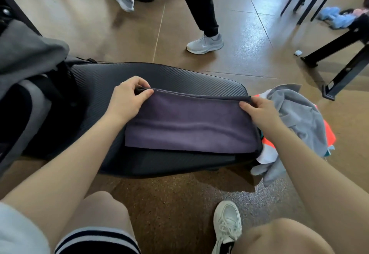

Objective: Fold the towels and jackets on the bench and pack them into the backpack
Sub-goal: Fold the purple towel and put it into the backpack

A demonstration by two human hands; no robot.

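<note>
Partly cropped backpack (26,101), far left

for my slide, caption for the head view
Both hands, left hand and right hand, pinch a purple towel on the black bench.

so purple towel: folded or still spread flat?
Folded, mid-fold at least. The purple towel lies doubled on the bench, a lower layer edge showing beneath, while the left hand and right hand pinch its far corners.

Purple towel (189,121): folded double, flat on black bench (179,77). Grey jacket (299,117): crumpled, right end. Backpack (24,93): left.
</note>
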